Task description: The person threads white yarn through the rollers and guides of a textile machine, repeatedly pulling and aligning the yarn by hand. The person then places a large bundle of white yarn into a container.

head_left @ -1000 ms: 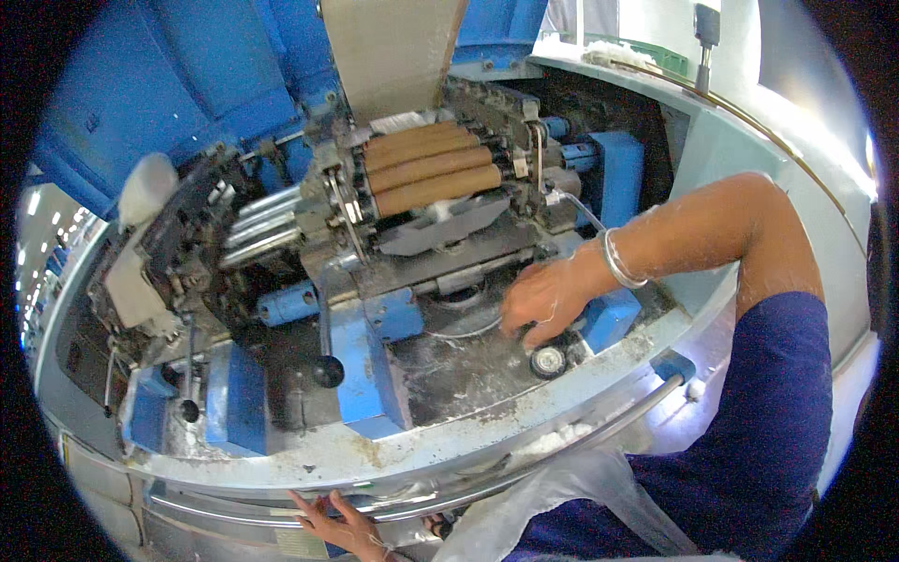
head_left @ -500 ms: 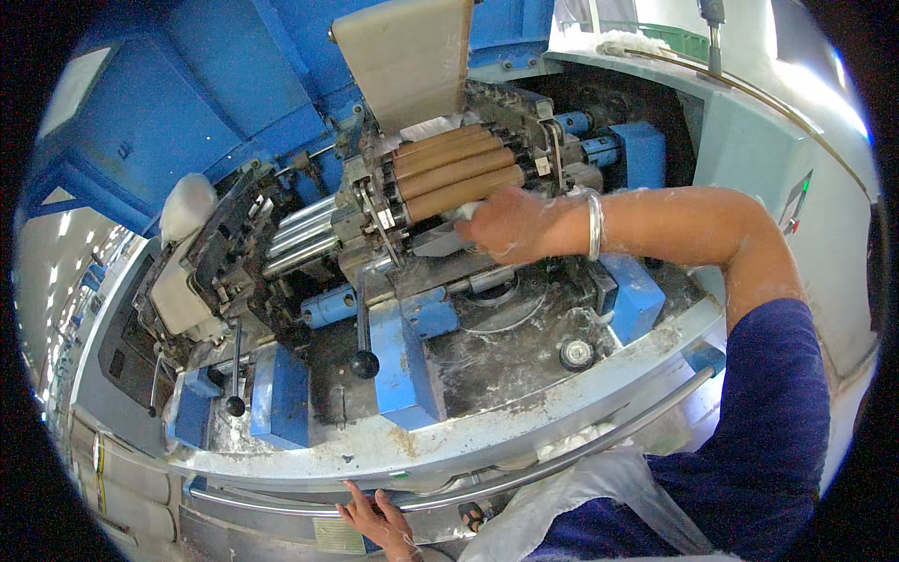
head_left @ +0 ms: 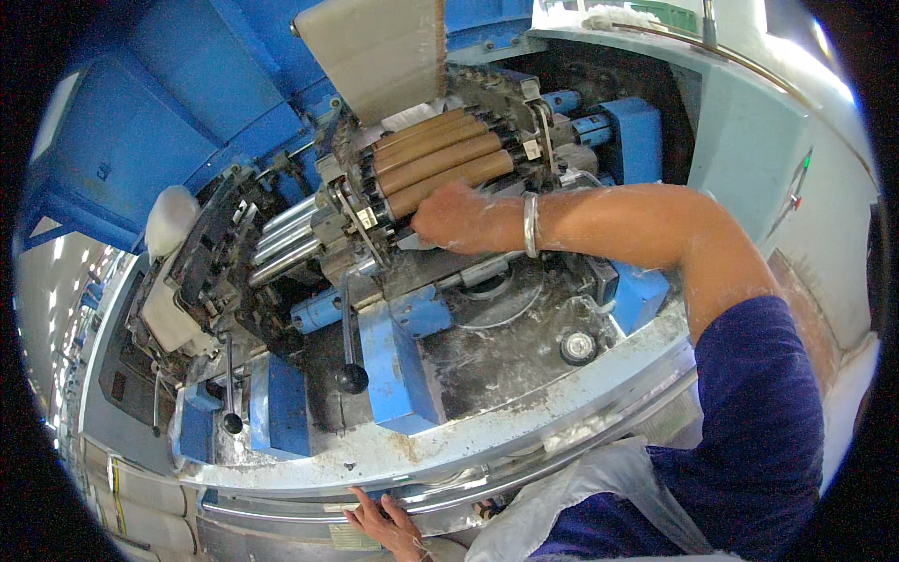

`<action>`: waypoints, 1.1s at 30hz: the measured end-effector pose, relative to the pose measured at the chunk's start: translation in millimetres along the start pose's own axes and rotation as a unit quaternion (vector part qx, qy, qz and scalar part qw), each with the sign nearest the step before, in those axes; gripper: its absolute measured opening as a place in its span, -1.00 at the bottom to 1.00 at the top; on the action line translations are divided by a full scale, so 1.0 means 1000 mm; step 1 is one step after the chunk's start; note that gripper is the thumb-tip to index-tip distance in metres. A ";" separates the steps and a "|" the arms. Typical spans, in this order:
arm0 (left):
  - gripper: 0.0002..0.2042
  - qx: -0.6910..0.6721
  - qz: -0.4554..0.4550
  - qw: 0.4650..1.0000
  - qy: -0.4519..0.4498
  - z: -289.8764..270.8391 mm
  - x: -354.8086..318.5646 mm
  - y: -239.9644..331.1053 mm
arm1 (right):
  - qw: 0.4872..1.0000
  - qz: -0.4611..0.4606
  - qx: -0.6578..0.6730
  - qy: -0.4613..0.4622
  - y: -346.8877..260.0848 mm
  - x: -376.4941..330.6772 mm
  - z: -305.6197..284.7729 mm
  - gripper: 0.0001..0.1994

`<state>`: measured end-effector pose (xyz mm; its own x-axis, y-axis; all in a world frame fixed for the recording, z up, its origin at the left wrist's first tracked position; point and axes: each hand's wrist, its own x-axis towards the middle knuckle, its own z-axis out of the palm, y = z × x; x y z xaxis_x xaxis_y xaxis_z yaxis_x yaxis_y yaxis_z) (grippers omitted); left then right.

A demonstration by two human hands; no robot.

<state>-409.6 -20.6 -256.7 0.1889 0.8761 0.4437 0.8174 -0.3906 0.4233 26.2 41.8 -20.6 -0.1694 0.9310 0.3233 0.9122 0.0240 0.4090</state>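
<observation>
My right hand [head_left: 461, 220], with a metal bangle [head_left: 531, 225] at its wrist, reaches into the machine just in front of the brown rollers [head_left: 440, 169]. Its fingers are curled, and whatever they hold is hidden behind the hand. A pale flat strip [head_left: 415, 242] shows just below the fingertips. Down by the front edge, my left hand [head_left: 389, 526] has its fingers spread at the chrome rail [head_left: 449, 498], holding nothing. Above the rollers stands a raised cream-coloured plate [head_left: 376, 61].
Black-knobbed levers [head_left: 351, 378] stick up beside blue blocks [head_left: 398, 375]. Bare steel rollers [head_left: 287, 239] lie left of the brown ones. A white fibre bundle [head_left: 172, 220] sits at the far left. A blue panel [head_left: 178, 122] rises behind, and a pale casing [head_left: 749, 140] borders the right.
My right hand has moved left along the front of the brown rollers. The view has shifted slightly; my left hand stays at the rail.
</observation>
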 end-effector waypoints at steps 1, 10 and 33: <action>-0.43 0.005 0.005 1.000 0.002 0.000 0.000 0.000 | 1.000 0.010 0.020 -0.002 0.001 0.000 0.002 -0.87; -0.43 0.018 0.008 1.000 0.000 0.008 0.001 -0.010 | 0.997 0.027 0.051 0.043 0.008 -0.004 0.005 -0.87; -0.40 0.040 0.072 0.995 -0.055 0.009 -0.001 -0.042 | 0.962 0.178 0.116 0.170 0.064 -0.028 -0.068 -0.71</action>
<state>-439.2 -2.4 -281.5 0.3618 0.8401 0.4041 0.8173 -0.4944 0.2962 63.5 -7.2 54.6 0.0938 0.7238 0.6836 0.9871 -0.1573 0.0311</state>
